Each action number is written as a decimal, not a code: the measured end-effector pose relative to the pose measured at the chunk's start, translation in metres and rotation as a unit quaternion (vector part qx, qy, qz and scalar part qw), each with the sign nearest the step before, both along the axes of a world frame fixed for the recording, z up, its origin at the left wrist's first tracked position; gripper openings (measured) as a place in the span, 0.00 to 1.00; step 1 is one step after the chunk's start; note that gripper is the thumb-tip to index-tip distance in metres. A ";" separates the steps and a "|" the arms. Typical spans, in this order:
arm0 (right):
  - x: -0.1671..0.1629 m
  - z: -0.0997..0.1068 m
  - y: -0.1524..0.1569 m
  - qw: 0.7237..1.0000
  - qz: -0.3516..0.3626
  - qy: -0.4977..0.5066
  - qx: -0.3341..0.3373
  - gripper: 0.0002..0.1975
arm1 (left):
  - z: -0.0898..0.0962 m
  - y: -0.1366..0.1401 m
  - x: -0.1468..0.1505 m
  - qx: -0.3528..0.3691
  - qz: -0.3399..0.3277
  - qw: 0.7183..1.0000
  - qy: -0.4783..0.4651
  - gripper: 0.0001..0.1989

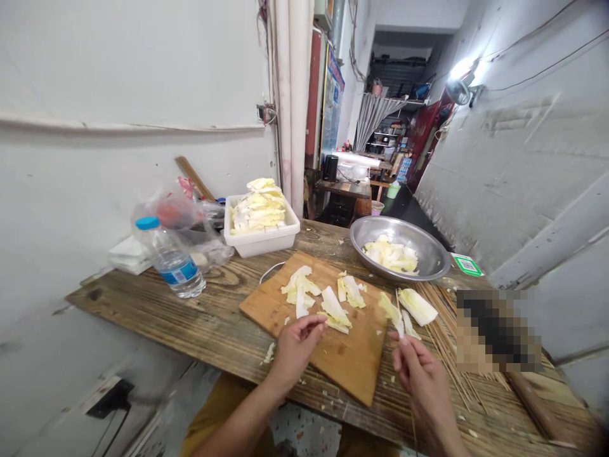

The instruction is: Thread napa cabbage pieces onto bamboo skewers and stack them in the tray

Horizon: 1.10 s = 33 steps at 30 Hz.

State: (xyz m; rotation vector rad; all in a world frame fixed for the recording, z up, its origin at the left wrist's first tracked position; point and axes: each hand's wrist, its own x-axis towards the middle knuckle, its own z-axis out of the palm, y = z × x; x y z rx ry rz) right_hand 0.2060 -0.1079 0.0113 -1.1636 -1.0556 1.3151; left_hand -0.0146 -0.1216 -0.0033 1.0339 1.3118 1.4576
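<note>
Pieces of pale cabbage leaf (299,289) lie spread over a wooden cutting board (352,368). At the board's near side, my left hand (297,349) is closed in a pinch at the edge of one cabbage leaf (334,306). My right hand (423,374) grips a thin bamboo skewer (413,431), right of the board. A yellow-white leaf piece (392,312) is threaded on the skewer, above my fingers. Beside it rests a thicker chunk of cabbage (419,306).
A steel bowl (431,254) holds cut cabbage at the back right; a white tub (261,244) of stacked cabbage stands back left. Loose bamboo skewers (450,346) lie right, near a pixelated cleaver-like shape with a wooden handle (537,406). A water bottle (174,263) stands left.
</note>
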 end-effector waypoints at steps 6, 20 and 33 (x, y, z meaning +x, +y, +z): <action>0.003 -0.007 -0.005 1.000 -0.011 0.000 0.003 0.21 | 0.027 0.043 -0.005 -0.060 0.014 0.871 0.488 0.14; -0.016 -0.010 -0.015 0.997 0.057 0.013 -0.044 0.24 | 0.035 0.097 0.005 -0.059 0.012 0.890 0.451 0.14; -0.036 -0.019 -0.025 0.962 -0.025 -0.193 0.193 0.15 | 0.036 -0.005 0.013 -0.030 -0.029 0.995 0.086 0.15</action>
